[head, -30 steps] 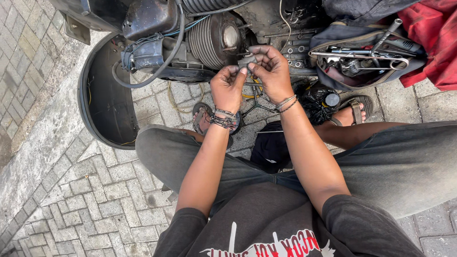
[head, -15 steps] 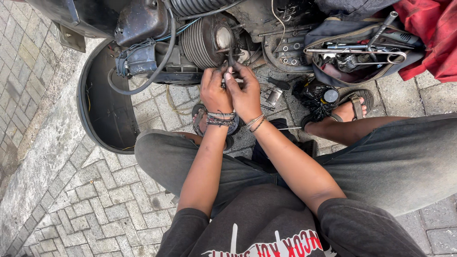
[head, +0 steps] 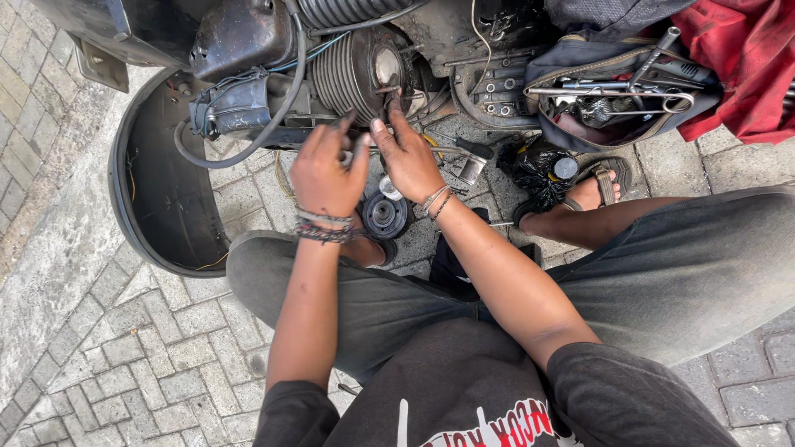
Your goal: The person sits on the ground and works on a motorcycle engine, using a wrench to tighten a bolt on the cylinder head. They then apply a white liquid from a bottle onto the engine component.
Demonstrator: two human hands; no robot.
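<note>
A person sits on a paved brick floor with knees spread, facing a stripped scooter engine that fills the far edge of the floor. A curved black body panel lies open at the far left, just beside the engine and near the left knee. At the far right, an open tool bag holds wrenches and long metal tools, with a red cloth touching its right side.

The finned cylinder of the engine sits in the middle of the far edge, and a thick black hose loops below it. A round black pulley-like part lies on the floor between the feet, just below both wrists. A black plastic bag with a small round cap rests near the sandalled right foot.

The left hand hangs just in front of the cylinder, its fingers loosely spread and holding nothing that can be seen. The right hand reaches to the cylinder's lower right side, its fingers narrow and pressed at a small metal part there; what they pinch is too small to tell. Bracelets circle both wrists.
</note>
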